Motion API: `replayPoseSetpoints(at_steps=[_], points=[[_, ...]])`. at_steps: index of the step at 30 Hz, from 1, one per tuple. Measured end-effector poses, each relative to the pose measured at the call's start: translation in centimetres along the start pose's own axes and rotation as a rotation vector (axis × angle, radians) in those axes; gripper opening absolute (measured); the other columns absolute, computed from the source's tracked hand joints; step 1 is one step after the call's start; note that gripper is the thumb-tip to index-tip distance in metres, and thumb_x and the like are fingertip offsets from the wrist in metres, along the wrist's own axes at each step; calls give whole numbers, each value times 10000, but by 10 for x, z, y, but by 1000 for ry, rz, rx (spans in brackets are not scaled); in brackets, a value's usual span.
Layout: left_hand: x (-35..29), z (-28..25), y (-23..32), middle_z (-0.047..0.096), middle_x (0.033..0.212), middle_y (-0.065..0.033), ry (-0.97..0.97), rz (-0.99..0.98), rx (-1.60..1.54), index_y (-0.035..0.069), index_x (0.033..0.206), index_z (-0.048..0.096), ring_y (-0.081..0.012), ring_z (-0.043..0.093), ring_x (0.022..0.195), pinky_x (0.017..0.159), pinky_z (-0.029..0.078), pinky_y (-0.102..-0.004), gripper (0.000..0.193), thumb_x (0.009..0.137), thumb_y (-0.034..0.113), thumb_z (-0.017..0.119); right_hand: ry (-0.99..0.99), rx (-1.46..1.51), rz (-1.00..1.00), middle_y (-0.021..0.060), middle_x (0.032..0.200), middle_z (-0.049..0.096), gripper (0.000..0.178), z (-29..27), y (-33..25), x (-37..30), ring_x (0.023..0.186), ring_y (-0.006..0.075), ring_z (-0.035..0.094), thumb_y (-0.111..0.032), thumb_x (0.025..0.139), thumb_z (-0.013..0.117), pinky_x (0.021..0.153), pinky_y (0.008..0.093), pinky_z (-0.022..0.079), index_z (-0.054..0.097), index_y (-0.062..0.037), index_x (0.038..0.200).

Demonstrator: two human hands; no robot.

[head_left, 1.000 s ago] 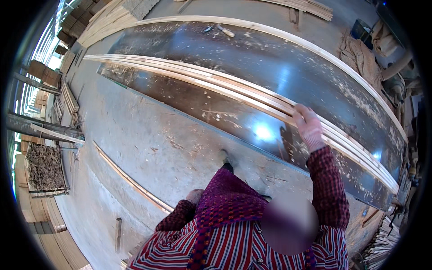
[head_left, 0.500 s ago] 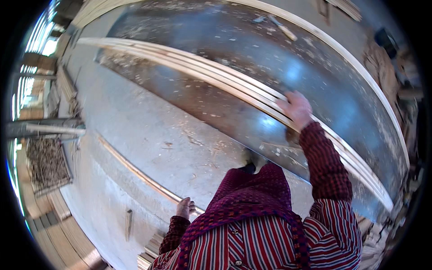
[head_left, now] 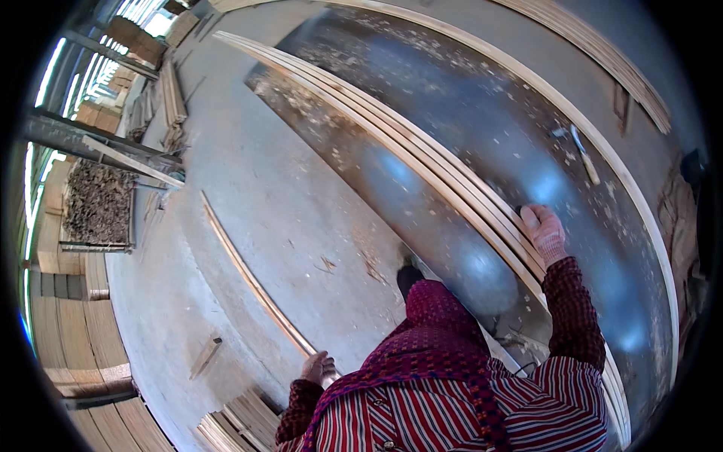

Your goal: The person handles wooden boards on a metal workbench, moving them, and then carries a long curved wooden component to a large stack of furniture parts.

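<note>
My left hand [head_left: 318, 367] is closed round a long, thin wooden strip [head_left: 252, 280], which slants away to the far left above the floor. My right hand [head_left: 544, 228], in a pale glove or dusty, is at the far edge of several long wooden strips [head_left: 422, 147] lying side by side on a dark, shiny table [head_left: 376, 162]. Its fingers are curled, and a small dark thing [head_left: 520, 210] shows at the fingertips, too small to name. Part of the strips passes behind my right forearm.
A light wooden strip [head_left: 602, 143] runs along the table's far side, near a wooden-handled tool [head_left: 585, 156]. Stacked boards [head_left: 79, 331] stand at the left, with a bin of shavings or scraps [head_left: 98, 202] beyond. Short boards [head_left: 237, 422] lie near my left arm.
The view has turned, shifting the table and strips. My right hand has slid from on top of the strips to their far edge. My left hand still holds its strip.
</note>
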State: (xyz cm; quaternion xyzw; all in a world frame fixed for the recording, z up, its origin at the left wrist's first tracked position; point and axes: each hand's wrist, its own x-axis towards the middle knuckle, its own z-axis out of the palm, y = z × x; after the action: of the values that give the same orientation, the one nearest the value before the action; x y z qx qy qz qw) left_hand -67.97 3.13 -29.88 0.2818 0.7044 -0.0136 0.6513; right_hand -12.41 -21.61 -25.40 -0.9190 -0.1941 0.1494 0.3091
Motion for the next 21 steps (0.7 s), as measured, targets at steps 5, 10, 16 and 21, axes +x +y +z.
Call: replayPoseSetpoints(at_steps=[5, 10, 16, 21], points=[[35, -8, 162, 610, 807, -55, 123, 341, 45, 38, 1129, 604, -158, 564, 629, 545, 491, -307, 324, 891, 256, 593, 38, 120, -233, 179, 1073, 638, 388, 70, -92, 122, 1062, 354, 575, -404, 909, 565, 956, 423, 425, 671, -74, 1082], [34, 0, 275, 636, 879, -79, -6, 605, -51, -17, 1234, 565, -138, 578, 706, 605, 492, -278, 366, 914, 151, 620, -97, 28, -208, 219, 1269, 557, 628, 114, -218, 207, 1202, 359, 509, -494, 849, 593, 1023, 421, 398, 560, -14, 1253], [36, -76, 180, 598, 757, -55, 263, 235, -21, 13, 893, 648, -137, 555, 653, 555, 459, -284, 225, 861, 230, 600, -237, -213, -287, 213, 1306, 523, 933, 211, -370, 299, 1213, 331, 519, -571, 690, 722, 998, 406, 438, 400, -1, 1354], [73, -86, 120, 598, 750, -64, 255, -72, -59, 34, 893, 610, -181, 581, 671, 594, 486, -322, 204, 886, 232, 562, -171, -419, -261, 155, 1160, 591, 843, 274, -422, 327, 1094, 285, 596, -434, 668, 795, 906, 390, 494, 397, -46, 1302]])
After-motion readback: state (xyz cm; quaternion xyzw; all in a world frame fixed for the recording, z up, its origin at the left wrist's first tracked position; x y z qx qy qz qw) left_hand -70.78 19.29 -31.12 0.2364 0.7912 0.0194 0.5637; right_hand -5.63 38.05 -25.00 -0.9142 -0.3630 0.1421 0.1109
